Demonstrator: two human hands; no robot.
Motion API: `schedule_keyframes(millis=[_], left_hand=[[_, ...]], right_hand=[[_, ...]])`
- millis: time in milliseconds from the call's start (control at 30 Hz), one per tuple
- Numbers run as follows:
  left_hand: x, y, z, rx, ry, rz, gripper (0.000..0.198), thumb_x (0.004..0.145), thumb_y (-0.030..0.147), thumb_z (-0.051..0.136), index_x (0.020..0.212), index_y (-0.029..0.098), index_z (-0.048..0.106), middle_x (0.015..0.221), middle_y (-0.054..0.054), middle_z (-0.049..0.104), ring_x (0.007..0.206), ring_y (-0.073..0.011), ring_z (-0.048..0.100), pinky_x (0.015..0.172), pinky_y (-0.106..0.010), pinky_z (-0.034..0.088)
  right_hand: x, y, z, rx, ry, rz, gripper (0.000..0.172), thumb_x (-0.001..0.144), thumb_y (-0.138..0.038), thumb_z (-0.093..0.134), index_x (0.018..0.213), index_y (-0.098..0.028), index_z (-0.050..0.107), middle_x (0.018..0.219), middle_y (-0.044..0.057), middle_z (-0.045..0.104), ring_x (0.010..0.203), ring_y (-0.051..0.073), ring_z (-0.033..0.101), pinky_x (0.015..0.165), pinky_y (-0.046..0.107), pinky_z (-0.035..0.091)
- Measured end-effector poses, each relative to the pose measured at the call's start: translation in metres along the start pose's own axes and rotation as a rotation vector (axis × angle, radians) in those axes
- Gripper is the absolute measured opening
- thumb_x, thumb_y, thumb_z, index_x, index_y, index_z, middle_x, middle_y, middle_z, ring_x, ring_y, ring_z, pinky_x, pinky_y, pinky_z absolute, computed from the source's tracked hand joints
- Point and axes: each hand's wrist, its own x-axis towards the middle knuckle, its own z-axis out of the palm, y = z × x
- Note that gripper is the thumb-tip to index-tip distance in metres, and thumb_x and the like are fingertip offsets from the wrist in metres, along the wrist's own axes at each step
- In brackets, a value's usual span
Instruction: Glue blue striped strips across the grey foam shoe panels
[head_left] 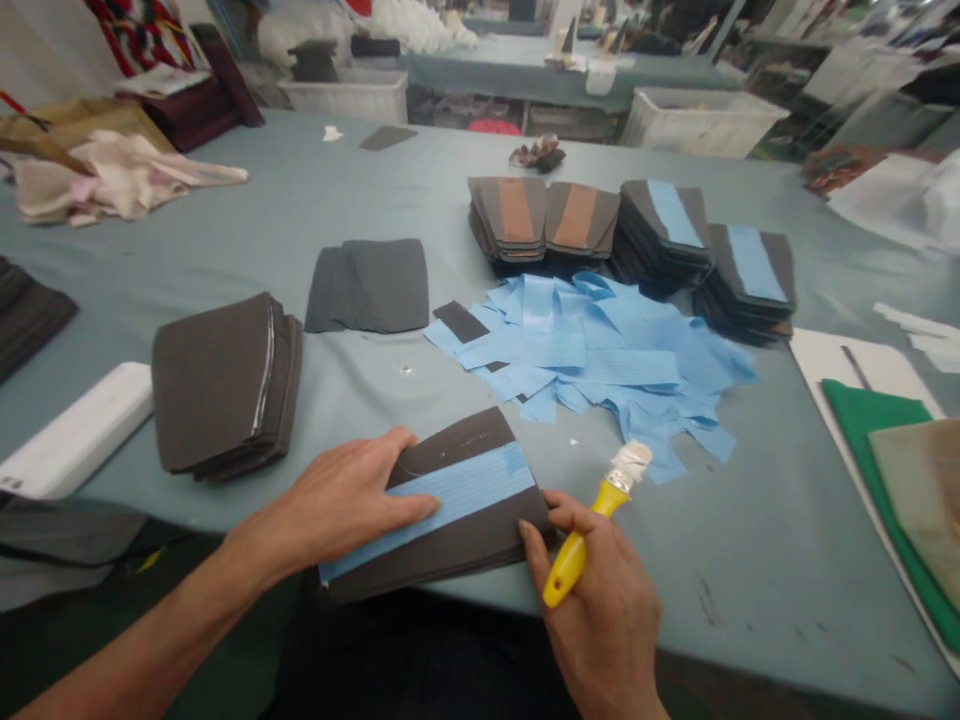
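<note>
A stack of dark fabric panels (457, 555) lies at the table's near edge, tilted in view, with a blue strip (480, 478) running lengthwise across its top piece. My left hand (352, 500) grips the stack's left side, thumb flat on the blue strip; its other fingertips are partly hidden. At the right end, my right hand (600, 570) pinches the stack's corner between thumb and fingertips. That same hand carries a yellow-handled paintbrush (574, 560), its bristles coated white and pointing away from me.
Beyond the hands lies a loose heap of blue strips (600, 345). Behind it stand stacks with brown strips (517, 212) and stacks with blue strips (679, 225). To the left are a plain dark stack (214, 385), thin dark pieces (386, 285) and a white box (82, 430). Green material (874, 410) lies right.
</note>
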Motion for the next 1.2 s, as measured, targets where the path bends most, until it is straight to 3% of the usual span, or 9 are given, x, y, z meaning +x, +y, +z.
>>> schedule_keyframes(millis=[133,267,367,467,600,700,900,1033,1200], left_hand=[[-0.003,-0.004,-0.001,-0.131,-0.021,0.089,0.034,0.087,0.050,0.054,0.105,0.025,0.069,0.104,-0.002,0.079,0.096,-0.0263,0.074,0.082,-0.034,0.055],[-0.015,0.004,-0.014,-0.196,0.006,0.186,0.024,0.092,0.048,0.053,0.097,0.028,0.065,0.093,0.003,0.077,0.085,-0.0212,0.073,0.071,-0.029,0.052],[-0.022,0.014,-0.018,-0.114,0.187,0.306,0.024,0.094,0.048,0.051,0.094,0.030,0.065,0.082,0.002,0.074,0.074,-0.0218,0.071,0.063,-0.030,0.049],[-0.019,0.021,-0.012,0.018,0.394,0.427,0.026,0.093,0.042,0.046,0.088,0.030,0.069,0.083,-0.003,0.076,0.073,-0.0255,0.073,0.066,-0.035,0.053],[-0.011,0.020,0.004,0.102,0.505,0.483,0.032,0.095,0.037,0.041,0.088,0.030,0.072,0.086,-0.005,0.079,0.072,-0.0268,0.075,0.067,-0.037,0.058],[-0.010,0.017,0.010,0.066,0.531,0.508,0.030,0.097,0.038,0.043,0.094,0.030,0.072,0.093,-0.004,0.082,0.079,-0.0251,0.078,0.071,-0.034,0.059],[-0.015,0.028,0.012,0.050,0.481,0.423,0.024,0.091,0.030,0.044,0.089,0.030,0.068,0.082,0.000,0.077,0.071,-0.0232,0.076,0.063,-0.035,0.052],[-0.014,0.031,0.014,0.046,0.508,0.381,0.025,0.089,0.032,0.043,0.089,0.031,0.068,0.082,0.000,0.077,0.071,-0.0247,0.076,0.063,-0.036,0.050],[-0.013,0.015,0.014,-0.042,0.443,0.320,0.024,0.094,0.040,0.045,0.090,0.032,0.067,0.075,0.003,0.076,0.063,-0.0230,0.075,0.056,-0.032,0.051]], right_hand=[[-0.007,0.006,0.004,0.045,0.024,0.019,0.020,0.109,-0.045,0.060,0.106,-0.025,0.057,0.111,0.005,0.081,0.090,0.022,0.079,0.079,0.033,0.056],[-0.011,0.015,0.004,0.179,0.121,0.159,0.022,0.106,-0.043,0.066,0.107,-0.024,0.055,0.120,0.009,0.081,0.100,0.022,0.080,0.084,0.031,0.058],[-0.008,0.019,-0.004,0.215,0.259,0.279,0.025,0.104,-0.044,0.069,0.103,-0.025,0.054,0.121,0.010,0.081,0.093,0.020,0.079,0.084,0.031,0.056],[-0.004,0.017,-0.013,0.235,0.347,0.360,0.026,0.103,-0.044,0.070,0.100,-0.025,0.052,0.122,0.012,0.080,0.093,0.020,0.078,0.086,0.033,0.056],[-0.004,0.011,-0.016,0.231,0.357,0.329,0.023,0.103,-0.041,0.069,0.100,-0.025,0.052,0.121,0.012,0.080,0.091,0.020,0.077,0.086,0.034,0.057],[-0.006,0.006,-0.013,0.216,0.321,0.346,0.022,0.105,-0.043,0.066,0.099,-0.026,0.053,0.118,0.012,0.081,0.088,0.019,0.077,0.084,0.034,0.058],[-0.001,-0.002,-0.012,0.210,0.296,0.338,0.023,0.107,-0.045,0.064,0.099,-0.026,0.053,0.117,0.010,0.082,0.089,0.018,0.079,0.084,0.030,0.059],[0.000,-0.003,-0.013,0.187,0.291,0.330,0.024,0.107,-0.045,0.063,0.099,-0.027,0.052,0.115,0.009,0.083,0.088,0.017,0.080,0.081,0.028,0.060],[-0.002,-0.003,-0.010,0.196,0.310,0.299,0.022,0.108,-0.044,0.062,0.098,-0.027,0.052,0.110,0.009,0.083,0.084,0.018,0.081,0.076,0.028,0.062]])
